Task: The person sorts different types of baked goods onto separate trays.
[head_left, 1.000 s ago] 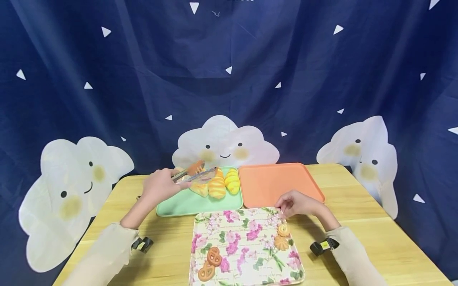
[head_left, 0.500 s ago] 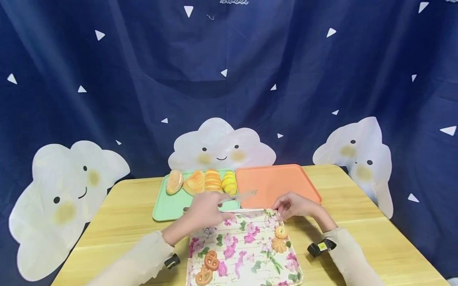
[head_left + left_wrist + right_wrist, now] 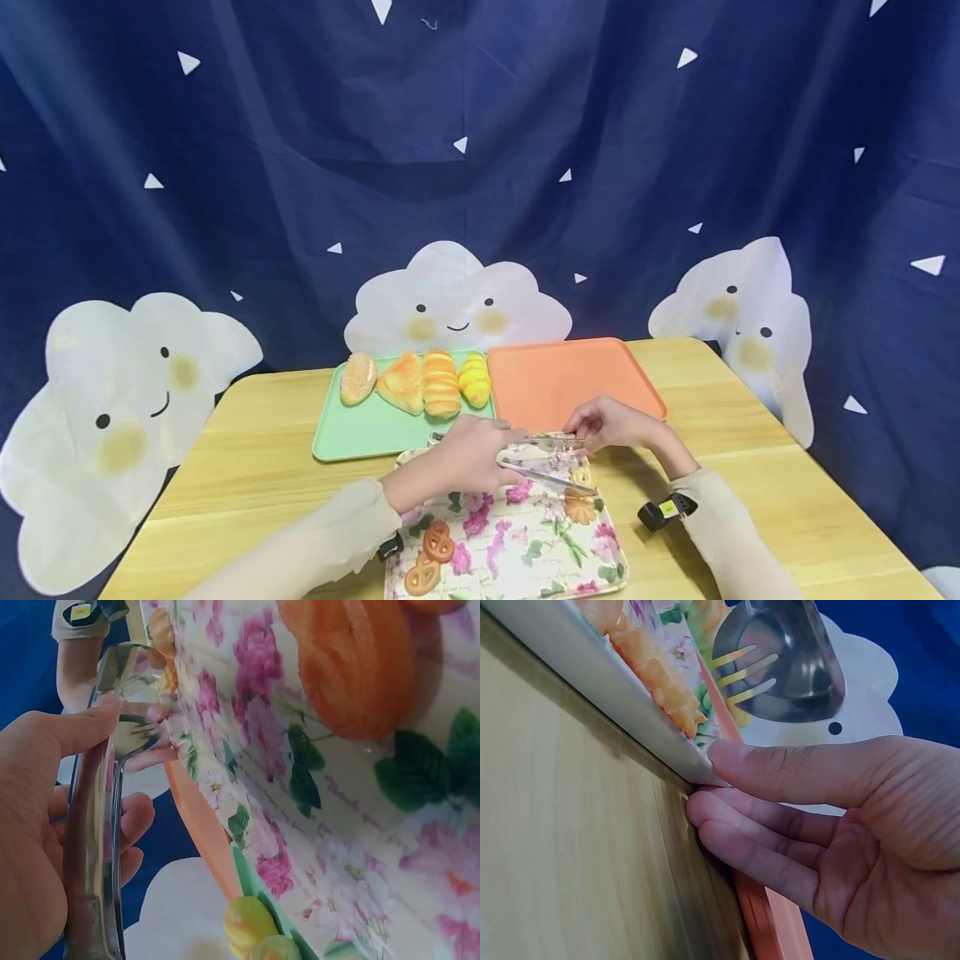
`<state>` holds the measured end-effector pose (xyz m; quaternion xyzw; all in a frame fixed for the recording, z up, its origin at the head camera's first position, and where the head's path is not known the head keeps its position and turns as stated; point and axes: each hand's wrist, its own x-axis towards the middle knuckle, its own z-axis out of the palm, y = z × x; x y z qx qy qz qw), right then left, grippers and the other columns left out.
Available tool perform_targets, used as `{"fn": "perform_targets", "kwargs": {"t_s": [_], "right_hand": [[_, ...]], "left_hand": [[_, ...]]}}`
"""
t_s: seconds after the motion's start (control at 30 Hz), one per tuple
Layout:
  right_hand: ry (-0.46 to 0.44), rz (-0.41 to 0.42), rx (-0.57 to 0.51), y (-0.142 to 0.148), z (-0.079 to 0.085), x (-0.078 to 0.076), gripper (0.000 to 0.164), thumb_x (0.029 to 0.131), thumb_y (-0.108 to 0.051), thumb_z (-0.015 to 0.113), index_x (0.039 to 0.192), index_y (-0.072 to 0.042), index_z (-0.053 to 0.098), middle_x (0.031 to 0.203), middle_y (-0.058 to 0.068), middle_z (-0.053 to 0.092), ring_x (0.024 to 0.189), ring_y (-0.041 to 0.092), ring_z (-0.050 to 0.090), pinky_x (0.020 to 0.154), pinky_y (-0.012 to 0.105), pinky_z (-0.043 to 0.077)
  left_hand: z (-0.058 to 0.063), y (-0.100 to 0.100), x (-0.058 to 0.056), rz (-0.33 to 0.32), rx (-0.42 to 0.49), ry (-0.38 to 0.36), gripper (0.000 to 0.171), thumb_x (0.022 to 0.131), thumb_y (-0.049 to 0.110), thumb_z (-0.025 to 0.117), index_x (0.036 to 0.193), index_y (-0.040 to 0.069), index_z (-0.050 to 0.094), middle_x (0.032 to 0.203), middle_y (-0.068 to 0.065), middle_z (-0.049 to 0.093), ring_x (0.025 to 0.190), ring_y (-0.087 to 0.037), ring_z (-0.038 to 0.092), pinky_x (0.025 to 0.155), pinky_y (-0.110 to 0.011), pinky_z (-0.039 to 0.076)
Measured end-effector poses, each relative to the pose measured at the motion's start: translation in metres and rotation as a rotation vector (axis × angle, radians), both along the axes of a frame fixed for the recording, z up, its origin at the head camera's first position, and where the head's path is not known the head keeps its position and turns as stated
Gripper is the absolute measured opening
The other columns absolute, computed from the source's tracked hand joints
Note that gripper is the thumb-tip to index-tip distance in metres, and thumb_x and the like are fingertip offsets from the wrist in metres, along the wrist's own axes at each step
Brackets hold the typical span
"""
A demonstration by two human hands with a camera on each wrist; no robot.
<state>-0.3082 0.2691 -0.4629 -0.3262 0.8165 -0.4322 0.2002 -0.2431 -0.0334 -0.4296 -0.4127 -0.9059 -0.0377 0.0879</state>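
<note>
My left hand (image 3: 474, 454) grips metal tongs (image 3: 94, 847) above the floral tray (image 3: 536, 575); the thumb and fingers wrap the handle in the left wrist view. The tongs' arms stand apart, pointing right toward two light cookies (image 3: 580, 506) near the tray's right edge. One slotted metal end (image 3: 802, 667) shows in the right wrist view, with no food seen in it. With thumb above and fingers below, my right hand (image 3: 611, 423) pinches the tray's far right corner. Two brown pretzel-shaped cookies (image 3: 438, 542) lie at the tray's left.
Behind the floral tray is a green tray (image 3: 348, 437) bearing several breads, among them a striped loaf (image 3: 441, 385) and a yellow roll (image 3: 474, 381). An orange tray (image 3: 570, 379) adjoins it on the right. The wooden table (image 3: 757, 492) ends at a dark blue curtain.
My left hand has carried the tongs from over the breads on the green tray rightward and nearer, to above the floral tray. My right hand has kept its hold on the corner.
</note>
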Motion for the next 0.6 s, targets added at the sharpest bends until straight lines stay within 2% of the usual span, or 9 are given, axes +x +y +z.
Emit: {"fn": "perform_targets", "kwargs": {"t_s": [0.07, 0.2, 0.4, 0.6], "right_hand": [[0.006, 0.006, 0.004, -0.0003, -0.0001, -0.0006, 0.031, 0.078, 0.009, 0.080, 0.108, 0.009, 0.072, 0.091, 0.021, 0.071, 0.079, 0.010, 0.065, 0.071, 0.022, 0.056], [0.014, 0.013, 0.005, 0.0008, -0.0009, -0.0015, 0.032, 0.077, 0.012, 0.077, 0.108, 0.010, 0.072, 0.091, 0.021, 0.072, 0.079, 0.011, 0.066, 0.071, 0.022, 0.056], [0.026, 0.013, 0.011, 0.0021, -0.0001, -0.0014, 0.033, 0.076, 0.019, 0.067, 0.108, 0.009, 0.072, 0.091, 0.023, 0.072, 0.079, 0.011, 0.066, 0.070, 0.022, 0.055], [0.001, 0.012, -0.004, 0.0010, -0.0007, -0.0008, 0.035, 0.074, 0.020, 0.065, 0.108, 0.012, 0.070, 0.091, 0.027, 0.071, 0.078, 0.012, 0.066, 0.069, 0.022, 0.055]], "left_hand": [[-0.0017, 0.0013, -0.0020, -0.007, -0.004, -0.014, 0.057, 0.086, 0.056, 0.075, 0.133, 0.024, 0.068, 0.109, 0.003, 0.076, 0.070, -0.004, 0.064, 0.047, -0.016, 0.033], [-0.0026, 0.0025, -0.0055, -0.023, 0.001, -0.028, 0.053, 0.089, 0.053, 0.073, 0.133, 0.025, 0.069, 0.110, 0.003, 0.076, 0.066, -0.003, 0.062, 0.044, -0.016, 0.031], [-0.0044, 0.0056, -0.0092, -0.041, 0.010, -0.045, 0.051, 0.092, 0.053, 0.069, 0.133, 0.022, 0.068, 0.113, 0.003, 0.076, 0.073, -0.006, 0.067, 0.046, -0.014, 0.034], [-0.0071, 0.0079, -0.0105, -0.033, -0.037, -0.009, 0.047, 0.097, 0.051, 0.064, 0.134, 0.024, 0.068, 0.112, 0.004, 0.075, 0.073, -0.006, 0.067, 0.047, -0.016, 0.035]]}}
